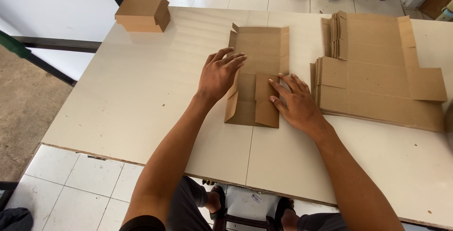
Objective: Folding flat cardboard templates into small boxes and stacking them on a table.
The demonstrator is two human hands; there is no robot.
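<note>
Both hands press flat on the work: the left hand (pixel 219 74) lies open, palm down, on the left edge of the brown cardboard blank (pixel 257 77), and the right hand (pixel 296 102) lies open too, fingers spread over the folded-in flap at the blank's near right corner; neither grips anything. Beneath them the pale counter (pixel 141 98) carries everything, with the blank lying near its middle, its far end flat and its near side panels partly turned up. Just beside the right hand sits the stack of flat blanks (pixel 377 77), well squared. At the far left corner rests a finished closed box (pixel 143 14). To fold cleanly, I judge the palms should hold the base panel firm while the fingers run along the scored lines, so each crease comes up straight.
</note>
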